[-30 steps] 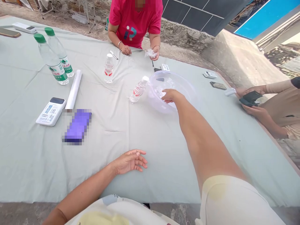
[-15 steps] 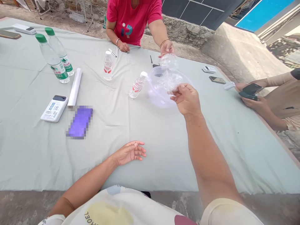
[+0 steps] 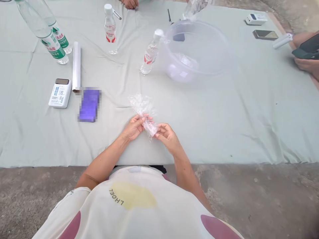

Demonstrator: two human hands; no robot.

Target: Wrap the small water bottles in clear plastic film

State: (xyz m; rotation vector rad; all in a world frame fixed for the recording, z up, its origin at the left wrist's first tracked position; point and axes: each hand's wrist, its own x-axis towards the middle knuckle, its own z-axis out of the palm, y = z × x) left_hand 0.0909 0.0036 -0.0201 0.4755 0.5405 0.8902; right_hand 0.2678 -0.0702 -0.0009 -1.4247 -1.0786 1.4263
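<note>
A crumpled piece of thin clear plastic (image 3: 141, 104) is bunched up between my two hands, near the front edge of the table. My left hand (image 3: 135, 128) grips its middle, thumb on top and fingers behind. At its lower right end, my right hand (image 3: 168, 137) pinches it between thumb and fingertips. Whether it is a bag or a loose sheet I cannot tell. Farther off stands a translucent plastic basin (image 3: 211, 70) with some clear, shiny plastic inside. Beside its left rim a small water bottle (image 3: 149, 54) with a white cap stands tilted in view.
Another white-capped bottle (image 3: 110, 31) and two large green-labelled bottles (image 3: 53, 46) stand left. Nearby lie a white roll (image 3: 76, 66), a white power bank (image 3: 60, 93) and a blurred purple item (image 3: 89, 105). At right, a person's hand (image 3: 307, 66) holds a dark device.
My right hand has drawn back from above the basin with the clear plastic. My left hand has closed on the plastic too. The view has tilted down.
</note>
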